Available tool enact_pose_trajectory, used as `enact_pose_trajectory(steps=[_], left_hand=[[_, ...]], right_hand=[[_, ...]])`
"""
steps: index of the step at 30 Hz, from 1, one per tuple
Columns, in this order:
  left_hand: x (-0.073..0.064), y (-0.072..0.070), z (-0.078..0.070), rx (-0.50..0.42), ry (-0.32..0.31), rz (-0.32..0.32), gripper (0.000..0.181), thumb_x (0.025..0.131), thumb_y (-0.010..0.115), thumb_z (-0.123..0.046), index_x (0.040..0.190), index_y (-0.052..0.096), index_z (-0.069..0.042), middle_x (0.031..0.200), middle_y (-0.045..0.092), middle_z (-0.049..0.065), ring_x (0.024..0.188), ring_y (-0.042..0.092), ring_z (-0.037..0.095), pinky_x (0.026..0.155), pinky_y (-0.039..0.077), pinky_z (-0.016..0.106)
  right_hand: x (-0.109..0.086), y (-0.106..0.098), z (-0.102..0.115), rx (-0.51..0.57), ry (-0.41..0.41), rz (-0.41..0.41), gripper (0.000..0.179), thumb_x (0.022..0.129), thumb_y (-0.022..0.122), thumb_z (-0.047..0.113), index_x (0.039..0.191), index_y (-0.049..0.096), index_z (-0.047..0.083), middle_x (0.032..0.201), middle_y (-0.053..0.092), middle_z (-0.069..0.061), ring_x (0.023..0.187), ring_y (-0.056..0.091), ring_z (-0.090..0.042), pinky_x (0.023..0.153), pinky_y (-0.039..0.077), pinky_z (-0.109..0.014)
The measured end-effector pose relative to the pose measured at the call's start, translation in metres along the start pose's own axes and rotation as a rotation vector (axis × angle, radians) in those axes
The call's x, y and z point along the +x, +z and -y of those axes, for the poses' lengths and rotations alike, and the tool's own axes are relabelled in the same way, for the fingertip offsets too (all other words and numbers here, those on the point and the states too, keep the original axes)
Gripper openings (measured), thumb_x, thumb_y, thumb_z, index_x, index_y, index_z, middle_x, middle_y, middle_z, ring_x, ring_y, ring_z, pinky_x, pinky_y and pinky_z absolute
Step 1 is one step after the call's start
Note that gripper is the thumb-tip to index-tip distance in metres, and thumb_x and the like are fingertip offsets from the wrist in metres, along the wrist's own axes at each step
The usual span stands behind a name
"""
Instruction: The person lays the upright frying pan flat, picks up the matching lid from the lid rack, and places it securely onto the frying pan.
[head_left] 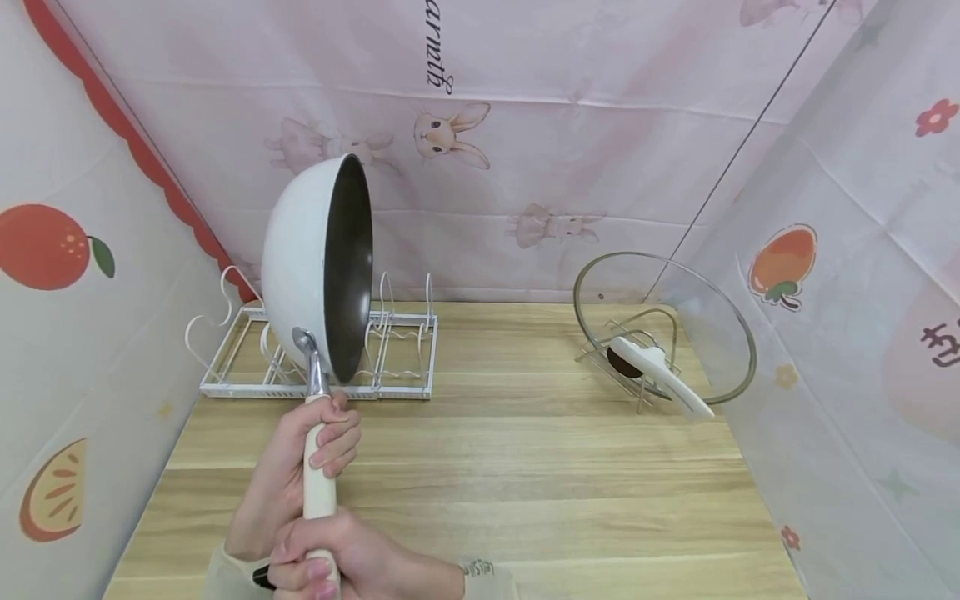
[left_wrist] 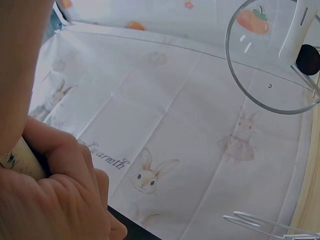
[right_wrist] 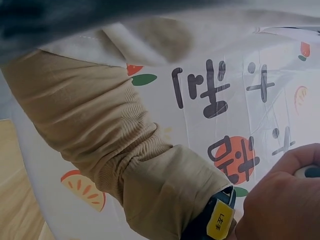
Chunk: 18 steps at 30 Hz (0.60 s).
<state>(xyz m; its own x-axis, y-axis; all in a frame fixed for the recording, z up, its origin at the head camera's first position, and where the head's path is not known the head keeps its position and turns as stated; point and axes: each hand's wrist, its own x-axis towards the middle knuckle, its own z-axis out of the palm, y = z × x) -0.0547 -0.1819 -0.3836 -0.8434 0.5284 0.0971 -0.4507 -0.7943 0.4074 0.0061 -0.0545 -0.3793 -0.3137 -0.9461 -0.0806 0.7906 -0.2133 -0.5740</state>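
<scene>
A white wok (head_left: 296, 250) with a dark inner surface is held up on its side, its opening facing right. Just below the metal joint, my left hand (head_left: 322, 442) grips the cream handle (head_left: 318, 487). My right hand (head_left: 330, 550) grips the same handle nearer its end. The wok hides part of a white wire rack (head_left: 405, 392) beyond it. In the left wrist view, curled fingers (left_wrist: 75, 175) show at lower left. The left arm's tan sleeve (right_wrist: 100, 120) and black wrist strap (right_wrist: 200, 225) fill much of the right wrist view.
A glass lid (head_left: 720, 325) with a white handle (head_left: 663, 371) leans in a small wire stand (head_left: 641, 392) at the right rear of the wooden table (head_left: 525, 500). Printed cloth walls (head_left: 525, 133) enclose the back and both sides.
</scene>
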Motion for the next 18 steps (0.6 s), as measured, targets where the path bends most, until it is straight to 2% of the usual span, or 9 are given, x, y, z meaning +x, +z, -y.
enact_pose_trajectory(steps=[9, 13, 18], left_hand=[[0.000, 0.013, 0.001, 0.026, 0.022, 0.025, 0.037, 0.096, 0.014, 0.006, 0.093, 0.048, -0.006, 0.067, 0.018, -0.001, 0.052, 0.021, 0.009, 0.045, 0.042, 0.018], [-0.001, 0.017, 0.002, 0.022, 0.038, 0.038, 0.036, 0.096, 0.014, 0.006, 0.094, 0.047, -0.006, 0.067, 0.018, -0.001, 0.051, 0.021, 0.010, 0.044, 0.041, 0.018], [-0.002, 0.022, 0.003, 0.025, 0.060, 0.022, 0.034, 0.095, 0.016, 0.008, 0.095, 0.047, -0.006, 0.066, 0.020, -0.001, 0.051, 0.022, 0.010, 0.043, 0.043, 0.019]], right_hand=[[-0.005, 0.004, 0.000, -0.063, -0.067, -0.036, 0.033, 0.087, 0.031, 0.002, 0.057, 0.031, 0.017, 0.051, 0.026, 0.011, 0.039, 0.023, -0.001, 0.036, 0.011, -0.015], [-0.007, 0.008, 0.003, -0.097, -0.080, -0.008, 0.032, 0.083, 0.031, 0.000, 0.056, 0.029, 0.017, 0.049, 0.027, 0.011, 0.038, 0.023, 0.000, 0.035, 0.012, -0.015], [-0.009, 0.011, 0.003, -0.130, -0.084, -0.016, 0.032, 0.082, 0.032, 0.000, 0.056, 0.030, 0.017, 0.049, 0.026, 0.011, 0.039, 0.022, -0.001, 0.036, 0.011, -0.016]])
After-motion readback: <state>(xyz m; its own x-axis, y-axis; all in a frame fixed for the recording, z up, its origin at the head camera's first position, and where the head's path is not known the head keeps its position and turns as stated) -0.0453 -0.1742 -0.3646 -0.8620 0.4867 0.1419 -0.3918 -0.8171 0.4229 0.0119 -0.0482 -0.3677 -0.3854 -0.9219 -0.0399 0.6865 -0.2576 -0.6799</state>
